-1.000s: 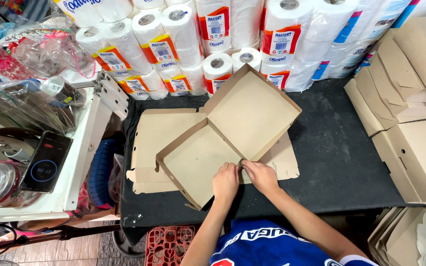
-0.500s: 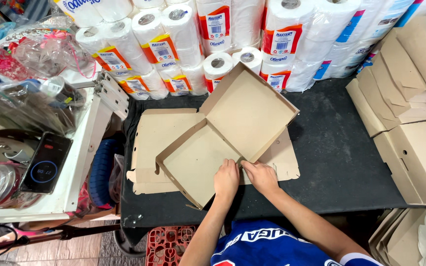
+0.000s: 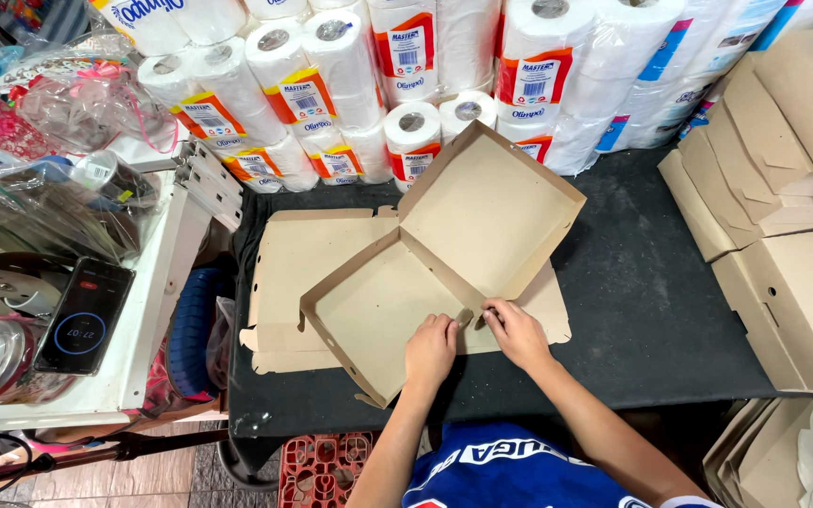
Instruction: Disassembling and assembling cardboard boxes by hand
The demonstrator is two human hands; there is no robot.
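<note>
**Both hands at the near corner of the half-folded box**

Little has shifted since a second ago: both hands have stayed at the same near corner of the cardboard box (image 3: 425, 273), fingers only working in closer on the flap there.

Measured from that box, which lies in the middle of the black table (image 3: 651, 310): its lid stands tilted up on the far side, nearly reaching the toilet paper rolls (image 3: 350, 85) stacked behind. Under and to the left of it lies a pile of flat box blanks (image 3: 294, 273), whose left edge runs close to the table's left edge. To the right of the box the black top stays bare for a good stretch, until the folded boxes (image 3: 783, 216) heaped at the right edge. The box's near corner points toward the table's front edge.

Left hand (image 3: 430, 350) lies on the box's near side wall, fingers curled over it. Right hand (image 3: 518, 332) sits just beside it, fingertips pinched on the small corner flap (image 3: 465, 316). The two hands are almost touching.
</note>
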